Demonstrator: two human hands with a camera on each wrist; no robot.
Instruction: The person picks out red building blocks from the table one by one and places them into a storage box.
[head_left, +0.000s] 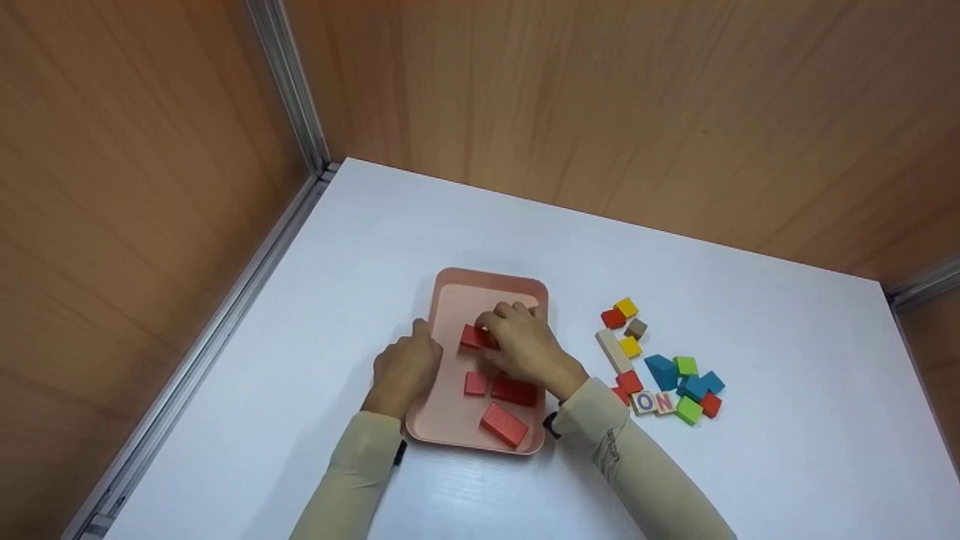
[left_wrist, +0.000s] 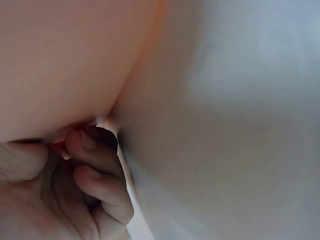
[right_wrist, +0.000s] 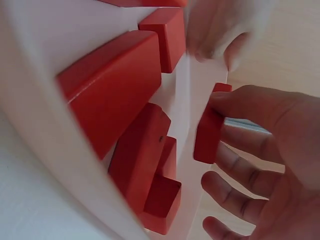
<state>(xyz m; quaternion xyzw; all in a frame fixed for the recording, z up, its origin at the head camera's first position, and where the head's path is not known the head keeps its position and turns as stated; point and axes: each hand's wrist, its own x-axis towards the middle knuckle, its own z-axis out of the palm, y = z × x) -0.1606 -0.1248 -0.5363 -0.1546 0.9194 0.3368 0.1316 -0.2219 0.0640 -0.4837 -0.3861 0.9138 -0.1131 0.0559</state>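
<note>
Brown wood walls [head_left: 637, 90] around a smooth white table [head_left: 810, 450]. Within the pink tray [head_left: 491, 279], a red block [right_wrist: 206, 137], pinched by the nearer right hand [head_left: 529, 345], two o'clock from the left hand [head_left: 409, 366], curled on the tray's nine o'clock rim. Long side, right wrist view: one to seven. Boxy red blocks [head_left: 504, 425] at six; bright blocks [head_left: 688, 410] at three.

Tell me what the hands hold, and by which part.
The right hand pinches a red block near one end. Whether the left hand grips the tray by its left edge cannot be told.
</note>
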